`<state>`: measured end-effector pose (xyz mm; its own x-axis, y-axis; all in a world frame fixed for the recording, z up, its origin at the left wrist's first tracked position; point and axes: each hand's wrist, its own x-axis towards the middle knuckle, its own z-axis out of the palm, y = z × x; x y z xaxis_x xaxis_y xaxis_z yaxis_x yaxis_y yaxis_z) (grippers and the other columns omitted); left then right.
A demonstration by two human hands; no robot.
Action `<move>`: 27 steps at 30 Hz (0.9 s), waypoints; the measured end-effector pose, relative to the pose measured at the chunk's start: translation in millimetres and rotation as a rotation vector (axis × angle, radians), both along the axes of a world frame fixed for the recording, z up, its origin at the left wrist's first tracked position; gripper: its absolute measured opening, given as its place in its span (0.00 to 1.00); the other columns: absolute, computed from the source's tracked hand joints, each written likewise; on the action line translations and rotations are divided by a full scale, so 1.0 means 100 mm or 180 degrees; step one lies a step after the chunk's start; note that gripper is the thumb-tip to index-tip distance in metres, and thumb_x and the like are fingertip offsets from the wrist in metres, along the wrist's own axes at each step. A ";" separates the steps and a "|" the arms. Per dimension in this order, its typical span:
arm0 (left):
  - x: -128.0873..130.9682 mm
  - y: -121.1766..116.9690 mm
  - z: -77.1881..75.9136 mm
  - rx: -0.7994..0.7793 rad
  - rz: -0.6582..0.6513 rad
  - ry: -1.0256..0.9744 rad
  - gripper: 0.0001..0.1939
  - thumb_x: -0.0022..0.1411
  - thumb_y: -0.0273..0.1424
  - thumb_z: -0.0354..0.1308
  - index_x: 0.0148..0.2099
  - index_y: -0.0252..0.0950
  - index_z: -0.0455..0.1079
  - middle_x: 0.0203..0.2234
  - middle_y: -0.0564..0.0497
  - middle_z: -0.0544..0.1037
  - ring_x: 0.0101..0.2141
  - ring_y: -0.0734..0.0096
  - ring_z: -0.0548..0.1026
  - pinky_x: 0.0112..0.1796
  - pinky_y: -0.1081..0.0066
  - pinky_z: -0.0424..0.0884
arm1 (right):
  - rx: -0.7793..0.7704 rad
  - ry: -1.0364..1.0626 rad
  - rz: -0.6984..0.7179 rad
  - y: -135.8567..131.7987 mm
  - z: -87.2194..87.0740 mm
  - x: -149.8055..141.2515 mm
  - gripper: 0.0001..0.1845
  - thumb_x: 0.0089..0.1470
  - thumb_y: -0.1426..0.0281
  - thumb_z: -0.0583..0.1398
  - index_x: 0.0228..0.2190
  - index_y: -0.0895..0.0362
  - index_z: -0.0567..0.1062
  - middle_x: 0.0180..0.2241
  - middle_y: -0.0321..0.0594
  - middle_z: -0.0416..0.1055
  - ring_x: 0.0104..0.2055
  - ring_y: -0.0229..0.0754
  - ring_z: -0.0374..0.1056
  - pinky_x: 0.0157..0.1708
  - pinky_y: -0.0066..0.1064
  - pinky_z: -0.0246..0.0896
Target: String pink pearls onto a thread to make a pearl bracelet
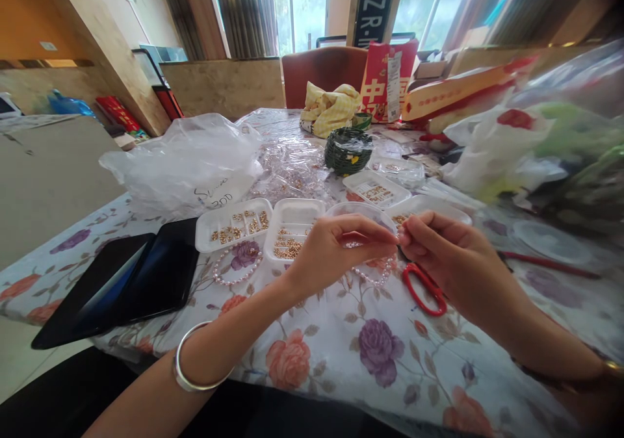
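My left hand [336,246] reaches in with thumb and forefinger pinched together. Its fingertips meet those of my right hand [439,256], which is closed in a pinch too. Whatever sits between the fingertips is too small to make out. Below and behind my left hand is a loop of pinkish pearl beads [373,279], partly hidden; I cannot tell whether it connects to the fingertips. Red-handled scissors [424,290] lie under my right hand. A second pearl bead bracelet [237,279] rests on the flowered tablecloth [336,360] to the left.
White trays of gold beads [199,238] [298,205] stand behind the hands, with another tray [402,197] farther back. A black tablet-like device [160,262] lies left. Beyond are a plastic bag [180,158], a green basket [347,158] and a red-handled tool [550,264] at right.
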<state>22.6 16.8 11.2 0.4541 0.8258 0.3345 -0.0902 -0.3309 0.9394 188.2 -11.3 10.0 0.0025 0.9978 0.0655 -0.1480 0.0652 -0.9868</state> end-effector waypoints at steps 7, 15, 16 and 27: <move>0.01 0.02 0.00 -0.0019 0.0032 -0.0118 0.04 0.48 0.27 0.64 0.31 0.34 0.75 0.28 0.52 0.78 0.32 0.77 0.75 0.36 0.77 0.73 | -0.0173 0.0344 0.0170 0.01 0.03 -0.01 0.12 0.44 0.63 0.65 0.19 0.56 0.71 0.21 0.33 0.63 0.21 0.29 0.51 0.18 0.21 0.48; 0.01 0.02 0.02 -0.0250 0.0051 -0.0135 0.02 0.48 0.26 0.63 0.29 0.34 0.74 0.27 0.53 0.77 0.31 0.77 0.74 0.35 0.77 0.72 | -0.0149 0.0229 0.0245 -0.01 0.04 0.01 0.12 0.46 0.62 0.64 0.19 0.56 0.70 0.21 0.34 0.63 0.21 0.31 0.52 0.18 0.24 0.48; 0.01 0.02 0.02 -0.0285 0.0060 -0.0120 0.02 0.48 0.25 0.63 0.28 0.33 0.73 0.27 0.53 0.76 0.31 0.77 0.74 0.35 0.76 0.72 | -0.0152 0.0227 0.0255 -0.01 0.04 0.01 0.12 0.46 0.62 0.64 0.20 0.56 0.70 0.21 0.34 0.63 0.21 0.31 0.52 0.18 0.24 0.48; 0.01 0.04 0.00 -0.0470 0.0029 -0.0242 0.02 0.50 0.24 0.60 0.27 0.33 0.70 0.24 0.55 0.73 0.28 0.80 0.71 0.35 0.76 0.69 | -0.0106 0.0214 0.0268 -0.01 0.05 -0.02 0.11 0.47 0.62 0.63 0.22 0.56 0.72 0.22 0.34 0.64 0.21 0.30 0.54 0.19 0.22 0.52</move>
<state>24.0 20.9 11.7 0.4244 0.8725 0.2421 -0.1606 -0.1907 0.9684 186.2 -12.4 14.7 -0.0781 0.9963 0.0348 -0.2176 0.0170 -0.9759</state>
